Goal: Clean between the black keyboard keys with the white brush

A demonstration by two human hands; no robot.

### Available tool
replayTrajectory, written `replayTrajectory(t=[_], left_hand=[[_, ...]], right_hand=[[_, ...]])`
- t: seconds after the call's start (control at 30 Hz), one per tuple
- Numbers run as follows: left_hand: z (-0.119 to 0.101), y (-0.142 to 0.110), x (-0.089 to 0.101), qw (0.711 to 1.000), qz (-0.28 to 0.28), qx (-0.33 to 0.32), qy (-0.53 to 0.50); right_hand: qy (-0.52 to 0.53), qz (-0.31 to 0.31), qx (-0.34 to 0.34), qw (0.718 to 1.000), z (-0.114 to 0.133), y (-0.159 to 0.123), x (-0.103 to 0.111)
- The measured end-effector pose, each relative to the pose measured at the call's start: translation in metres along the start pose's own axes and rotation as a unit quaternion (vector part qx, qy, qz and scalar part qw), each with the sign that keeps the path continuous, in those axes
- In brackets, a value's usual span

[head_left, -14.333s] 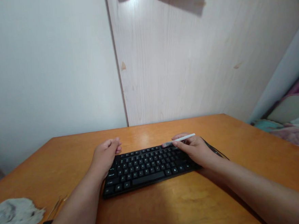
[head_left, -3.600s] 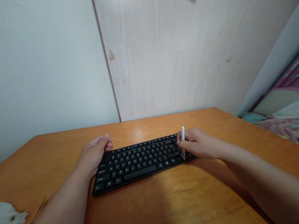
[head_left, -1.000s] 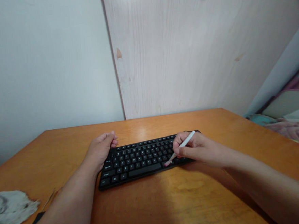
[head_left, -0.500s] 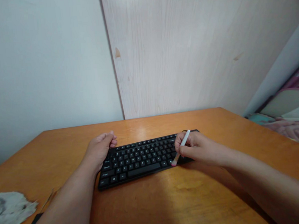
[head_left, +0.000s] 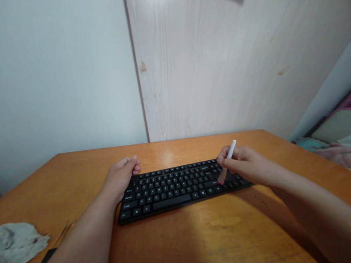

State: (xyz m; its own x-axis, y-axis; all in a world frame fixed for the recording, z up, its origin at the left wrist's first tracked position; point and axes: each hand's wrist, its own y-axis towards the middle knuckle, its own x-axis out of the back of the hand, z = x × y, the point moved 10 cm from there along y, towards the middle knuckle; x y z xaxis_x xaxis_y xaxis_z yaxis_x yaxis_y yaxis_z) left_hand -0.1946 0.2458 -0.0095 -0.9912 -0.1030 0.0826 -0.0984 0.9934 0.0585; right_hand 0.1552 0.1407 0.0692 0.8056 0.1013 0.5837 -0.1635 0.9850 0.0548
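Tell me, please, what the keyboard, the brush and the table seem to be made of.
Keyboard: probably matte black plastic, judging by its dull, even surface.
Brush: smooth white handle, perhaps plastic or painted wood; bristle fibre unclear.
Table: apparently varnished wood, given soft sheen and patchy grain.

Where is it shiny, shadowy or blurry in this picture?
Head view: white glare at the top of the wood-grain panel; head view: a dark shadow beneath the right forearm on the table; head view: the keyboard's small letters are mostly too fuzzy to read.
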Motion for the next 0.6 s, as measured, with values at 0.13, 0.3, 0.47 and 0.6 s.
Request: replayTrajectory(t=[0.13, 0.3, 0.47, 0.6], left_hand=[[0.003, 0.001, 0.000, 1.000, 0.002, 0.006, -0.004], [0.004, 0.000, 0.000, 1.000, -0.002, 0.009, -0.012], [0.003, 0.000, -0.001, 1.000, 0.002, 0.002, -0.012], [0.005, 0.001, -0.002, 1.000, 0.006, 0.003, -0.011]], right_hand=[[0.082, -0.029, 0.043, 0.995, 0.012, 0.003, -0.004], [0.133, -0.062, 0.037, 0.988, -0.003, 0.007, -0.019], [0.061, -0.095, 0.080, 0.990, -0.006, 0.006, -0.027], [0.013, -0.110, 0.103, 0.988, 0.002, 0.003, -0.030]])
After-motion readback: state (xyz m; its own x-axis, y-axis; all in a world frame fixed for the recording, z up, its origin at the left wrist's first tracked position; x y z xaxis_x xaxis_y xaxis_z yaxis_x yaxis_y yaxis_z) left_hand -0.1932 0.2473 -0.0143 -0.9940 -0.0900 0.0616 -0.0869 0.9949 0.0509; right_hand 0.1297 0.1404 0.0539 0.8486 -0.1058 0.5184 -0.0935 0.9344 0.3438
